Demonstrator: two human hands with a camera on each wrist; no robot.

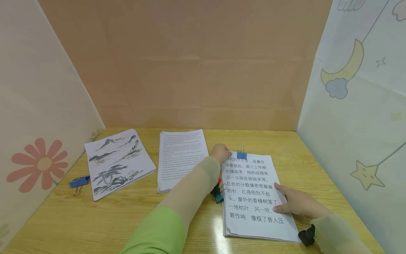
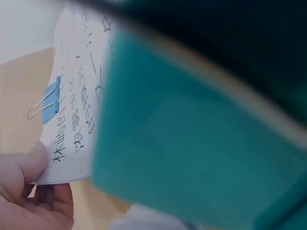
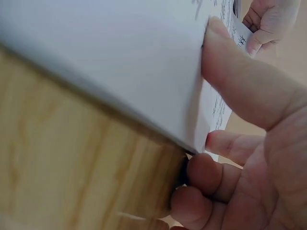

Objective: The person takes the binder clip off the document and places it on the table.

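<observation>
A stack of paper [image 1: 250, 197] printed with large Chinese characters lies on the table at right of centre. A blue binder clip [image 1: 241, 155] sits on its top edge, wire handles pointing away. At the stack's top left corner my left hand [image 1: 220, 153] pinches the sheets, thumb above and fingers below, as the left wrist view shows. My right hand [image 1: 299, 203] grips the right edge, thumb and forefinger on the top page, other fingers curled low at the side. A teal binder clip [image 1: 219, 198] shows at the left edge, blurred and large in the left wrist view.
A stack of printed text sheets [image 1: 180, 151] lies behind my left forearm. Farther left, ink landscape sheets [image 1: 120, 162] lie askew, with a blue binder clip [image 1: 79, 181] beside them. A brown backdrop [image 1: 203, 70] and patterned side panels [image 1: 358, 116] enclose the wooden table [image 1: 127, 218].
</observation>
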